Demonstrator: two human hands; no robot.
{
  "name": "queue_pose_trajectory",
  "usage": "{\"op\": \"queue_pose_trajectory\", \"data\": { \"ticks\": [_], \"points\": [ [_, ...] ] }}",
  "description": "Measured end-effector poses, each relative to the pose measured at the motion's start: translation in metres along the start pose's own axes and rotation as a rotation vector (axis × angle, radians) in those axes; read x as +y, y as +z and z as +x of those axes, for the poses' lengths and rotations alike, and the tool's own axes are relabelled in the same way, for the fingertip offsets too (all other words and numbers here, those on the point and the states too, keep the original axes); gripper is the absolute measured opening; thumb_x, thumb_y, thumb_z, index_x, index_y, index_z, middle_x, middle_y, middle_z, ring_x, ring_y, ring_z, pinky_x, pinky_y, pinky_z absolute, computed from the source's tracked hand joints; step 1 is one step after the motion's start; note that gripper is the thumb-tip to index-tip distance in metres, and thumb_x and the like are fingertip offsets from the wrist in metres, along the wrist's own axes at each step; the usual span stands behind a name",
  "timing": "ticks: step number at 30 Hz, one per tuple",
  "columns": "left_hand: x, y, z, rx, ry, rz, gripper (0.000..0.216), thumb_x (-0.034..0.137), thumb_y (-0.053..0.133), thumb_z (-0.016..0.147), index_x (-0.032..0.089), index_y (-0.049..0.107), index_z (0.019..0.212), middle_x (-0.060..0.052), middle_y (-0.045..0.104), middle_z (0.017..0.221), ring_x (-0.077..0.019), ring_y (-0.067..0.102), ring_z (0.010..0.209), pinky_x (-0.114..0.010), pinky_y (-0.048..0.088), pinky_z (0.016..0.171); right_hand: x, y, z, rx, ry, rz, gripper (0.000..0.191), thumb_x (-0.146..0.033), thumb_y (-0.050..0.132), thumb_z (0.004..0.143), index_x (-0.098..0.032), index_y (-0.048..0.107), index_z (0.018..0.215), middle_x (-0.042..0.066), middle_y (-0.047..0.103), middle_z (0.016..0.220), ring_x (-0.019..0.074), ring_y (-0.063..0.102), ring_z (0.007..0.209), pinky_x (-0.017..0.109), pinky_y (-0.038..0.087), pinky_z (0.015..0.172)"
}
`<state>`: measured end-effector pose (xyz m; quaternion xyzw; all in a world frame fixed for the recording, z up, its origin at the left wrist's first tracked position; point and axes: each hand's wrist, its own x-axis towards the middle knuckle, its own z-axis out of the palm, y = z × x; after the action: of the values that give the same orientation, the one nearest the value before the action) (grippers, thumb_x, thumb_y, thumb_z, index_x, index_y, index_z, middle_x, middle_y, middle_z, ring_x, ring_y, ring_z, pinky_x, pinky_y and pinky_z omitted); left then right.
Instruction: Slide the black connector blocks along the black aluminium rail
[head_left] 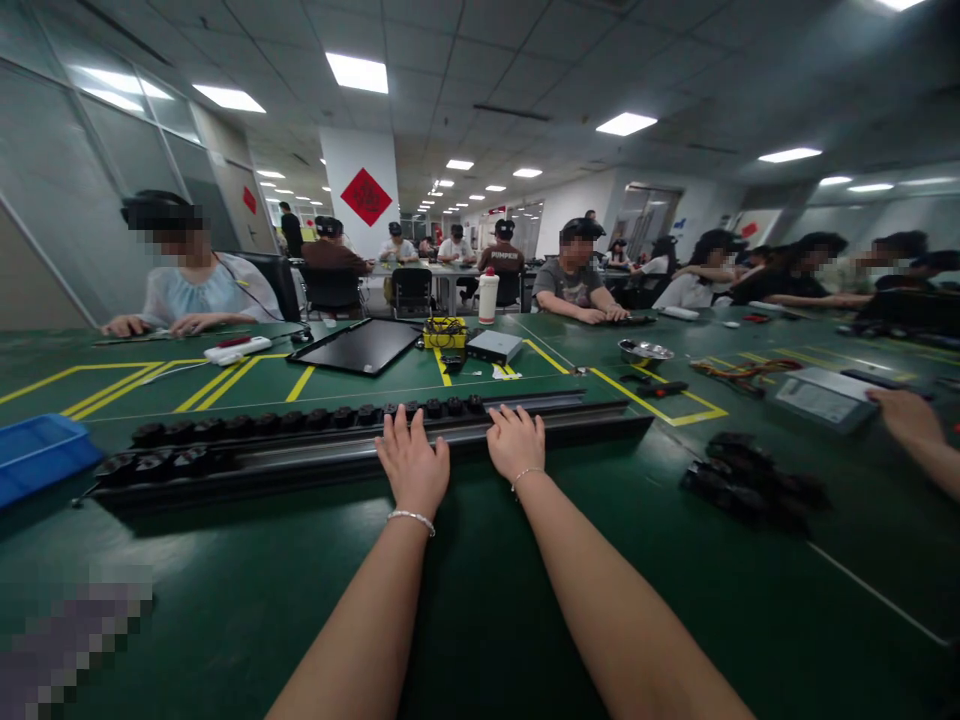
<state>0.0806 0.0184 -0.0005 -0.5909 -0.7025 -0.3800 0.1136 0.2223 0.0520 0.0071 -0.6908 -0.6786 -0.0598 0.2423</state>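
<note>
A long black metal rail point(300, 462) lies across the green table in front of me. Small round black parts point(343, 415) stand in a row along its far side, and several more point(187, 460) sit at its left end. My left hand point(414, 462) rests on the middle of the rail with its fingers spread. To its right, my right hand point(516, 445) lies palm down on the same rail, fingers stretched forward and slightly apart. Neither hand appears to grip anything; what is under the palms is hidden.
A blue tray point(41, 455) sits at the left. Beyond the rail are a flat black screen point(360, 347), a silver box point(495, 347) and a metal bowl point(646, 352). Black parts point(742, 480) lie right, near another person's hand point(911, 420) touching a grey metal box point(821, 398).
</note>
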Motion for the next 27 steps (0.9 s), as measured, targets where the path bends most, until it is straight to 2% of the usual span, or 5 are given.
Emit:
{"op": "queue_pose_trajectory", "data": {
  "ticks": [4,8,16,20,27],
  "points": [
    [-0.023,-0.009,0.005,-0.051,0.028,0.078,0.057,0.039,0.036,0.082,0.014,0.037,0.134,-0.012,0.026,0.147,-0.0295,0.014,0.136,-0.053,0.016,0.108,0.001,-0.002,0.000,-0.030,-0.018,0.006,0.045,-0.031,0.027,0.086,-0.030,0.052,0.124,-0.003,0.047,0.134,0.0219,0.033,0.126,0.046,0.015,0.105],
    [-0.070,-0.028,0.018,-0.089,-0.001,0.222,0.064,0.045,0.029,0.085,0.011,0.027,0.139,-0.013,0.019,0.149,-0.0296,0.006,0.137,-0.056,0.009,0.107,0.002,-0.002,0.001,-0.035,-0.034,0.001,0.046,-0.034,0.024,0.088,-0.030,0.051,0.125,-0.003,0.047,0.134,0.0224,0.034,0.125,0.047,0.016,0.105],
    [-0.170,-0.075,0.026,0.048,-0.338,0.280,0.074,0.054,0.027,0.083,0.006,0.024,0.139,-0.024,0.008,0.148,-0.0371,0.004,0.136,-0.057,0.008,0.106,0.004,0.001,0.003,-0.020,-0.042,-0.005,0.046,-0.034,0.025,0.088,-0.029,0.052,0.124,-0.002,0.047,0.134,0.0222,0.034,0.125,0.047,0.016,0.104],
    [-0.186,-0.079,0.028,0.057,-0.472,0.204,0.080,0.059,0.031,0.080,0.005,0.021,0.139,-0.028,0.008,0.146,-0.0397,0.008,0.135,-0.055,0.012,0.106,0.006,0.000,0.003,-0.042,-0.056,-0.011,0.046,-0.037,0.026,0.088,-0.028,0.051,0.125,-0.001,0.047,0.134,0.0222,0.033,0.125,0.047,0.017,0.104],
    [-0.196,-0.086,0.036,0.063,-0.507,0.205,0.077,0.057,0.040,0.076,0.008,0.030,0.135,-0.025,0.017,0.145,-0.0376,0.015,0.134,-0.053,0.014,0.107,0.008,0.002,0.004,-0.041,-0.065,-0.016,0.045,-0.037,0.027,0.088,-0.027,0.051,0.125,0.000,0.047,0.134,0.0213,0.034,0.124,0.046,0.017,0.103]
  ]
}}
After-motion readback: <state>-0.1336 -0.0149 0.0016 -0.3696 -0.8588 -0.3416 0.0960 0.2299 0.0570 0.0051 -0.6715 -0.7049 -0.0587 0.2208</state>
